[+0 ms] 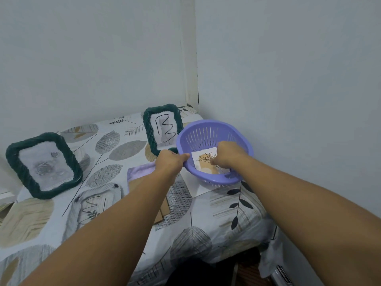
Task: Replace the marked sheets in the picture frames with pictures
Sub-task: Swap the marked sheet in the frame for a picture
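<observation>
A purple plastic basket (208,129) is tilted up at the table's back right. My left hand (170,159) grips its near-left rim. Inside it lies a picture (203,159) of a line-drawn plant on tan shapes, and my right hand (228,153) pinches that picture with closed fingers. Behind the basket a dark green frame (147,124) stands upright and holds a sheet marked "13" (165,129). Another dark green frame (12,159) leans at the left with a pale grey rose image in it.
A leaf-patterned cloth (127,145) covers the table, set in a corner of two pale walls. A loose sheet with handwritten marks (92,205) lies in front of the left frame. A purple-and-tan picture (138,172) lies under my left forearm. The table's edge drops off at the lower right.
</observation>
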Demonstrator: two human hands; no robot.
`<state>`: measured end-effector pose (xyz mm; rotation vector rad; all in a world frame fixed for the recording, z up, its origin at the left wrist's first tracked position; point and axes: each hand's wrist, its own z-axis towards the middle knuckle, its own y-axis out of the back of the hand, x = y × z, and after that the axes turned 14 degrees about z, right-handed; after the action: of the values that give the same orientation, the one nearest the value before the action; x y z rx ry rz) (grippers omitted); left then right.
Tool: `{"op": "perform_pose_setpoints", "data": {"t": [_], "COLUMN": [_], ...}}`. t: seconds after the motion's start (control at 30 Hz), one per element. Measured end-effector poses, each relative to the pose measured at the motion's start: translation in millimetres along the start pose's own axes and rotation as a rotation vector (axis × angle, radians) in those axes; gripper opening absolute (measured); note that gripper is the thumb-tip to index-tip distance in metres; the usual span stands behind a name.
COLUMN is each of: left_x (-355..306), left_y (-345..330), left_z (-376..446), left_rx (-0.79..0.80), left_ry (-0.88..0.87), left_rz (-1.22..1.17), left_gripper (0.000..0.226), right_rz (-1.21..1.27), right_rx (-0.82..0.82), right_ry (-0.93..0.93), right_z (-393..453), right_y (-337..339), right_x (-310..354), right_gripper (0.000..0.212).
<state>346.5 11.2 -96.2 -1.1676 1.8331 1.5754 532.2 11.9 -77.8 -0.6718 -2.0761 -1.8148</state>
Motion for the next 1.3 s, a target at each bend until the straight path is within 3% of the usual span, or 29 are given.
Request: {"op": "perform_pose_setpoints", "data": {"t": [0.1,0.23,0.33,0.47,0.7,1.1,1.3], "left_x": [0,-2,-2,-3,-3,-6,-8], "left_y": [0,1,1,2,2,1,2], "left_z": [-1,-5,-6,-7,-8,-7,-10], "left_rx": [-0.005,0.006,0.008,0.005,-0.013,-0.034,-0.072], "left_ry": [-0.024,-0.047,-0.054,-0.059,-0.061,-0.046,-0.085], "left_rz": [0.003,0.014,0.013,0.035,0.071,0.121,0.157], "left_gripper": [0.036,0.032,0.030,0.032,0.033,0.034,0.032], "right_rz": [-0.010,-0.006,0.014,0.060,-0.004,0.047,0.049], "right_rx": [0.049,0.095,0.103,0.041,-0.022,-0.058,-0.241], "right_ry": [-0.073,-0.163,-0.186,-0.194,-0.104,-0.086,0.099], "right_z": [3,4,4,5,10,4,-3], "right_y": [-4,-9,-9,-10,-15,-11,-7], "right_x": [-1,1,3,0,-7,-4,3], "right_gripper": [0.039,0.073,0.080,0.067,0.014,0.020,0.014]}}
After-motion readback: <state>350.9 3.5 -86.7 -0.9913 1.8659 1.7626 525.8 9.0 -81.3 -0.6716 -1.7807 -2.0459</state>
